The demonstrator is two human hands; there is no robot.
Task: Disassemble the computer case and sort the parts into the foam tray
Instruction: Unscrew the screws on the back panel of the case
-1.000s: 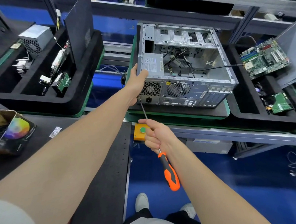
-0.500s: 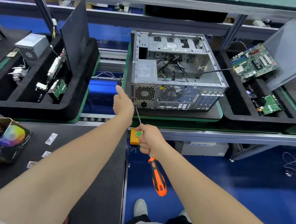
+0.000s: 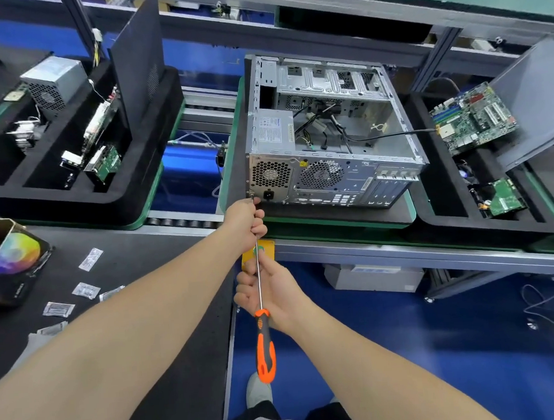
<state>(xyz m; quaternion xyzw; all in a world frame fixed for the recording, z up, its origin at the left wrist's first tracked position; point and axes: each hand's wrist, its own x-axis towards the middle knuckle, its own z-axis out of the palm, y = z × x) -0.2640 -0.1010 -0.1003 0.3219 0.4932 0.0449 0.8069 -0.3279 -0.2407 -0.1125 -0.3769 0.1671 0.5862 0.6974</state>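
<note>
The open grey computer case (image 3: 329, 132) lies on its side on a black pad, rear panel facing me, with the power supply (image 3: 272, 130) and loose cables inside. A long screwdriver (image 3: 263, 340) with an orange and black handle points at the case's lower left rear corner. My left hand (image 3: 245, 224) is closed around the shaft near the tip. My right hand (image 3: 267, 288) grips the shaft just above the handle. A black foam tray (image 3: 484, 226) to the right holds a green motherboard (image 3: 474, 116) and a small green board (image 3: 503, 197).
Another black foam tray (image 3: 84, 202) at the left holds a power supply (image 3: 54, 82), boards and an upright dark panel. A colourful box (image 3: 11, 261) and small plastic bags (image 3: 86, 289) lie on the dark bench at the left. A yellow button box (image 3: 268, 246) sits on the conveyor rail.
My left hand left the case's top left corner, came down and closed on the screwdriver shaft. The screwdriver tip now rests at the case's lower left rear corner.
</note>
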